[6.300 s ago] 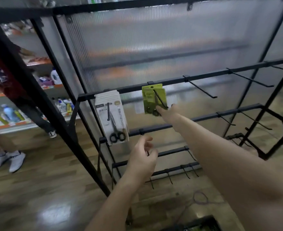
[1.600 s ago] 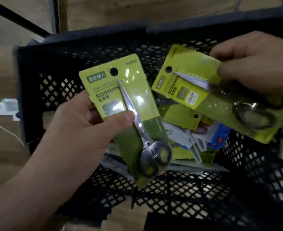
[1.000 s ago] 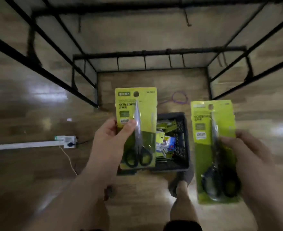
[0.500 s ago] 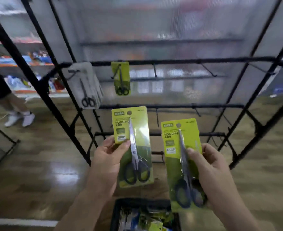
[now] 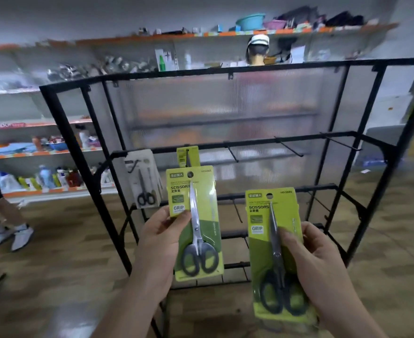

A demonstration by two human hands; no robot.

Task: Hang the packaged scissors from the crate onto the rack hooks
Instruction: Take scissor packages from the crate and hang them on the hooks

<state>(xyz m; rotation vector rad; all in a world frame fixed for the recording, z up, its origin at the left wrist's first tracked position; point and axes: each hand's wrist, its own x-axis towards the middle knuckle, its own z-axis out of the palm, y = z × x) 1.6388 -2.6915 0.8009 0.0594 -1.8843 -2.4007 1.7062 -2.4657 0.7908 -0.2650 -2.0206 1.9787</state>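
Pinching fingers (image 5: 178,217): left hand (image 5: 157,240) on left scissors pack (image 5: 206,191), right hand (image 5: 320,264) on right pack (image 5: 262,254).

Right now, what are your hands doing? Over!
Left hand grips one green scissors pack. Right hand grips a second green pack. Free hook ahead, nothing blocking it.

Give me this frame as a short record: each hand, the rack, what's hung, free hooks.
left hand: holds left green pack upright
right hand: holds right green pack upright
rack: black frame beyond both hands
hung: white pack and hung green pack, top rail, left end
free hooks: several further right on that rail
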